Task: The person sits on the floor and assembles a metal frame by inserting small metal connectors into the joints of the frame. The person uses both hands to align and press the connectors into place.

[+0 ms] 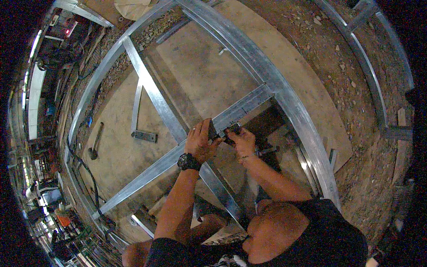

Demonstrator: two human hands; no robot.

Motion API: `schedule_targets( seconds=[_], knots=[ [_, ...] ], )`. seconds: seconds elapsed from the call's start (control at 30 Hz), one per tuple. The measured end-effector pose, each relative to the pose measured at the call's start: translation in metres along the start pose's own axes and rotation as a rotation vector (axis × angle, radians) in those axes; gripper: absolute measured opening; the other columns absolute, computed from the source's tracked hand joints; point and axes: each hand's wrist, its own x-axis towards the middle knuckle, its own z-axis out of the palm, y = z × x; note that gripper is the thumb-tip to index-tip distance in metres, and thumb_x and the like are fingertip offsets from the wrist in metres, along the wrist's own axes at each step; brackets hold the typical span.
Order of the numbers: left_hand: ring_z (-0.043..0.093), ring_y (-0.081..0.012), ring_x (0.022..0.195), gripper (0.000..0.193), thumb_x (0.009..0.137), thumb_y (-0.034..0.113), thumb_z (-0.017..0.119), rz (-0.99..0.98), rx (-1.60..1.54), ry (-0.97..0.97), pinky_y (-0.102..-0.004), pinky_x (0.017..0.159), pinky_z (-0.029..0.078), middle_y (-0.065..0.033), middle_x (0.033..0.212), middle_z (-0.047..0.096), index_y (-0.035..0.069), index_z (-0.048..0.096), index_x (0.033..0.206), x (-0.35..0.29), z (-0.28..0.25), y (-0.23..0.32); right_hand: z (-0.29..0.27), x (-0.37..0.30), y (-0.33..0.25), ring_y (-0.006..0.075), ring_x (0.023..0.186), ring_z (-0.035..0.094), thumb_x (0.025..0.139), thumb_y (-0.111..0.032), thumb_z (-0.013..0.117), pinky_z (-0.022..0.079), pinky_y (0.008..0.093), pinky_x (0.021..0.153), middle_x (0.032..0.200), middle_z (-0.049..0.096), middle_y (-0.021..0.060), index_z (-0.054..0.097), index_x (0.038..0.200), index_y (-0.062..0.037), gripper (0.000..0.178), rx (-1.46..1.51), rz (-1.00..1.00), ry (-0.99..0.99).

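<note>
A silvery square-tube metal frame (pixel 160 100) lies below me, with crossing bars inside it. My left hand (pixel 200 142), wearing a ring and a black watch, is wrapped over the middle crossbar (pixel 242 107) near its joint. Its fingers press on a small dark block (pixel 216 129) at the bar's edge. Close beside it, my right hand (pixel 242 142) is closed with thumb and fingers pinching a small dark piece (pixel 232 129) against the same bar. The hands nearly touch. Shadow and fingers hide much of both dark pieces, so their kind is unclear.
A metal try square (pixel 141 134) with a dark stock and a hammer (pixel 94 141) lie on the brown board (pixel 115 118) to the left. A black cable (pixel 91 175) runs along the frame's left side. More metal tubing (pixel 362 53) stands at the right, over pebbly dirt.
</note>
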Motion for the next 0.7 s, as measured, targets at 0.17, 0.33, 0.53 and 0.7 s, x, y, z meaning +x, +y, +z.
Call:
schedule_targets(
  seconds=[0.17, 0.33, 0.53, 0.7],
  knots=[
    [0.055, -0.045, 0.128, 0.086, 0.084, 0.046, 0.079, 0.049, 0.002, 0.014, -0.052, 0.11, 0.044, -0.0229, 0.141, 0.055, 0.003, 0.041, 0.148, 0.007, 0.01, 0.009, -0.016, 0.027, 0.04, 0.0128, 0.071, 0.063, 0.085, -0.01, 0.081, 0.05, 0.0282, 0.064, 0.087, 0.074, 0.0038, 0.076, 0.096, 0.0001, 0.016, -0.109, -0.218, 0.132],
    [0.055, -0.0446, 0.129, 0.088, 0.084, 0.047, 0.079, 0.011, -0.017, -0.054, -0.051, 0.111, 0.044, -0.0233, 0.142, 0.054, 0.002, 0.04, 0.15, 0.013, 0.012, 0.012, -0.023, 0.025, 0.033, 0.0114, 0.071, 0.063, 0.087, -0.012, 0.078, 0.05, 0.0293, 0.065, 0.082, 0.074, 0.0031, 0.077, 0.091, 0.0022, 0.015, -0.388, -0.3, 0.135],
    [0.054, -0.0451, 0.129, 0.088, 0.085, 0.048, 0.079, 0.003, 0.003, -0.023, -0.0506, 0.111, 0.044, -0.0242, 0.143, 0.054, 0.0, 0.042, 0.149, 0.009, 0.008, 0.011, -0.016, 0.001, 0.002, 0.0181, 0.079, 0.067, 0.086, -0.013, 0.078, 0.053, 0.034, 0.073, 0.089, 0.076, 0.0078, 0.076, 0.098, 0.0019, 0.019, -0.477, -0.319, 0.074],
    [0.054, -0.0451, 0.129, 0.087, 0.085, 0.045, 0.079, 0.071, 0.019, 0.027, -0.0516, 0.111, 0.043, -0.0243, 0.144, 0.053, 0.001, 0.041, 0.149, 0.004, 0.021, 0.005, -0.024, 0.005, 0.011, 0.0117, 0.082, 0.066, 0.085, -0.006, 0.074, 0.052, 0.0304, 0.074, 0.089, 0.076, 0.0068, 0.074, 0.097, 0.0041, 0.016, -0.441, -0.287, 0.098]
  ],
)
